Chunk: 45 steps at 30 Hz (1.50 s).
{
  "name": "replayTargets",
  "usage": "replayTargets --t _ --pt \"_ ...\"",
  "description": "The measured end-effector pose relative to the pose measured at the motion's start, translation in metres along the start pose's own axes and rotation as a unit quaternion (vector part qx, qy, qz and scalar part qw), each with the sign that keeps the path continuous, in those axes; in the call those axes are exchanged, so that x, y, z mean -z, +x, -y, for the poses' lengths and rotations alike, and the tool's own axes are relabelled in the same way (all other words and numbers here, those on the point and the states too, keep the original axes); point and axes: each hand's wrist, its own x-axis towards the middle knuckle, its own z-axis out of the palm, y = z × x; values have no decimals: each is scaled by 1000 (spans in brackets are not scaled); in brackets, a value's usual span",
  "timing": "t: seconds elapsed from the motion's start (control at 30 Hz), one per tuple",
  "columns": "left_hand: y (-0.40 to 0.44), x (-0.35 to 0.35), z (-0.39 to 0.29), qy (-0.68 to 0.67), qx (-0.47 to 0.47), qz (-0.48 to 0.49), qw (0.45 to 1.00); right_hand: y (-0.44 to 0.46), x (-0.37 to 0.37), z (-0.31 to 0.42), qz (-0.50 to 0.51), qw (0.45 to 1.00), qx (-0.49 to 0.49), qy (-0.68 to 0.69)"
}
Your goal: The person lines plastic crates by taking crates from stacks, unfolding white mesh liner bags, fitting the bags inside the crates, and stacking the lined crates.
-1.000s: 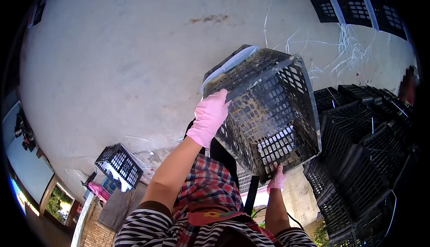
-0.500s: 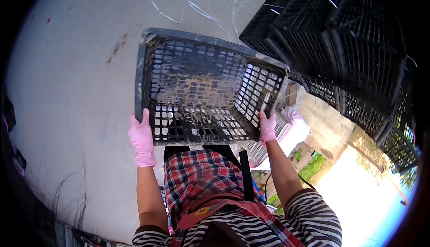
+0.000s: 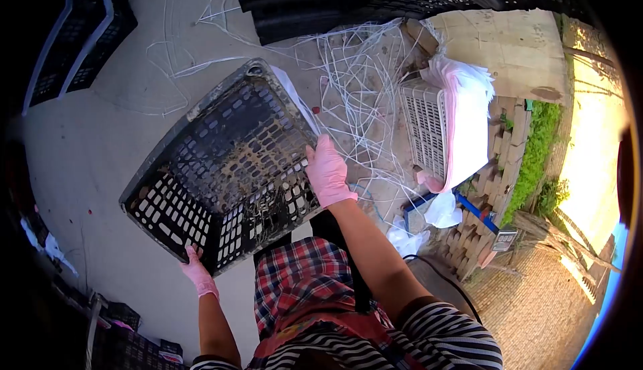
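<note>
A black plastic crate (image 3: 231, 162), dirty with brown soil on its slotted base, is held tilted in front of my body, its open side facing me. My left hand (image 3: 199, 273), in a pink glove, grips the crate's lower left edge. At the right side my right hand (image 3: 326, 171), also pink-gloved, is closed on the rim, with some fingers hidden behind the wall. Nothing lies inside the crate apart from the dirt.
Loose white straps (image 3: 365, 95) are tangled across the floor. A pale crate (image 3: 425, 129) lined with pink and white sheets stands to the right. Stacked black crates (image 3: 315, 1) rise ahead; more black crates (image 3: 87, 38) stand at the upper left. A blue-framed scale (image 3: 477, 212) is at right.
The crate has turned counterclockwise in view and shifted left, its left side dropping. Both hands still grip it. My view has swung right, bringing the straps and lined crate into fuller sight.
</note>
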Motion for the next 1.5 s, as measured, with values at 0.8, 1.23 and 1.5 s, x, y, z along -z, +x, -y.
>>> replayTargets --t 0.8,1.23,1.5 --pt "-21 97 -16 -19 198 133 971 5 26 11 326 917 -68 222" --pt "-232 253 146 -189 353 -192 896 -87 -184 135 445 879 162 59" --pt "-146 189 257 -296 401 -220 839 100 -170 -100 -55 993 3 -101"
